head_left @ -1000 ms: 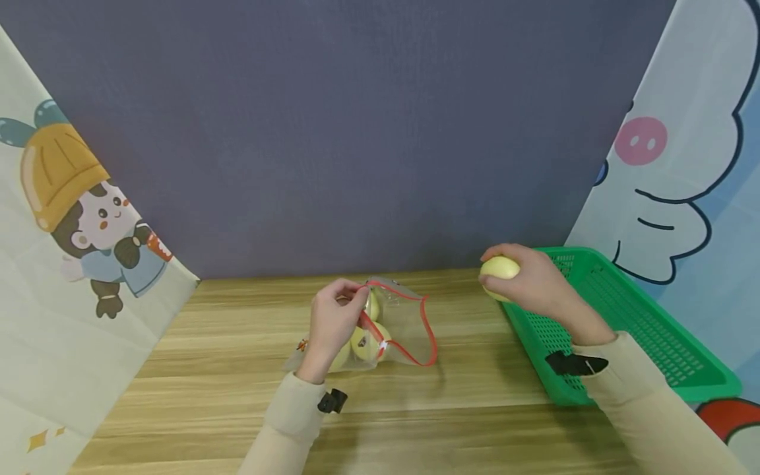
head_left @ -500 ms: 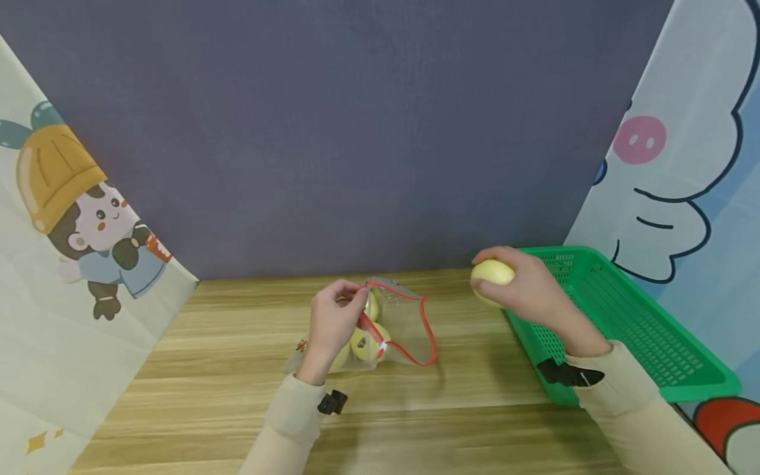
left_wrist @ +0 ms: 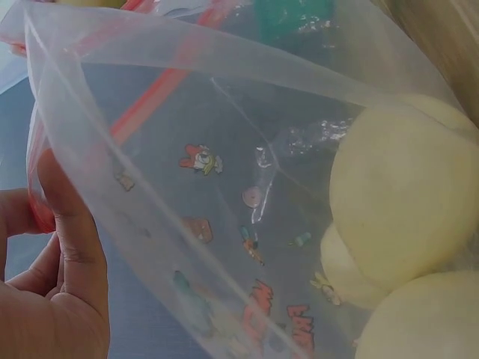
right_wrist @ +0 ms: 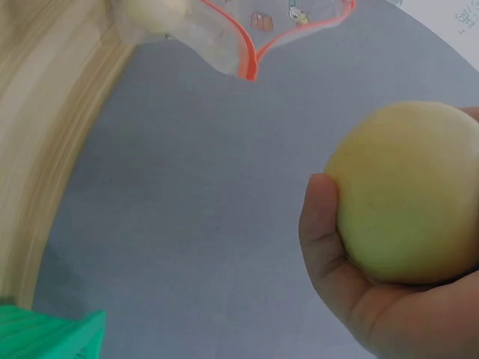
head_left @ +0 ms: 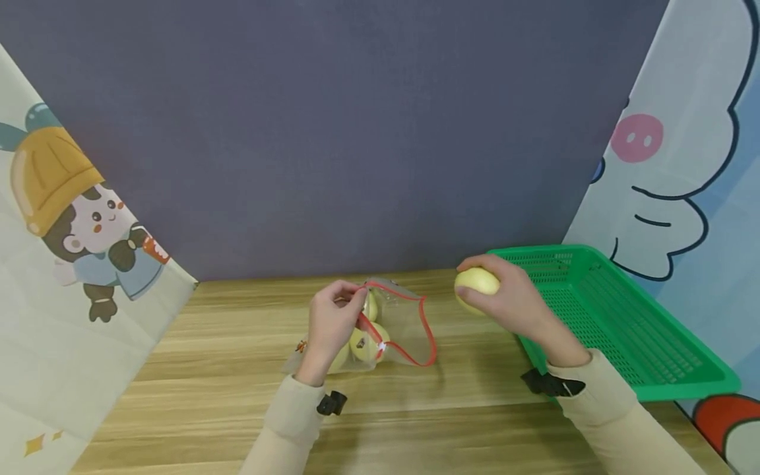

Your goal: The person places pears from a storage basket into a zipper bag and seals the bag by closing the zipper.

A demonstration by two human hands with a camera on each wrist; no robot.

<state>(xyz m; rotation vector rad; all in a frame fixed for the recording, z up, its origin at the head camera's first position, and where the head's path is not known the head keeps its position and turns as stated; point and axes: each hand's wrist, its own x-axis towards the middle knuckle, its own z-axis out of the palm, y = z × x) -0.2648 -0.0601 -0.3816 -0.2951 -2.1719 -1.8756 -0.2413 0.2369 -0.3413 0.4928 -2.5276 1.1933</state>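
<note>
A clear zip bag (head_left: 399, 324) with a red seal strip lies on the wooden table (head_left: 225, 369), its mouth held open toward the right. My left hand (head_left: 332, 323) pinches the bag's upper rim. Pale yellow apples (head_left: 363, 343) sit inside the bag (left_wrist: 224, 187), seen close as round fruit (left_wrist: 397, 217) in the left wrist view beside my thumb (left_wrist: 71, 224). My right hand (head_left: 505, 297) grips another yellow apple (head_left: 475, 282) above the table, to the right of the bag mouth. The right wrist view shows that apple (right_wrist: 408, 191) in my fingers and the bag (right_wrist: 254, 30) farther off.
A green plastic mesh basket (head_left: 617, 323) stands at the right edge of the table, just behind my right forearm. A dark grey backdrop (head_left: 356, 132) closes the far side, with cartoon-printed cloths (head_left: 65, 264) on both sides. Bare wood lies in front of the bag.
My right hand has carried the apple leftward from over the basket's corner toward the bag mouth. The left hand and the bag have stayed where they were.
</note>
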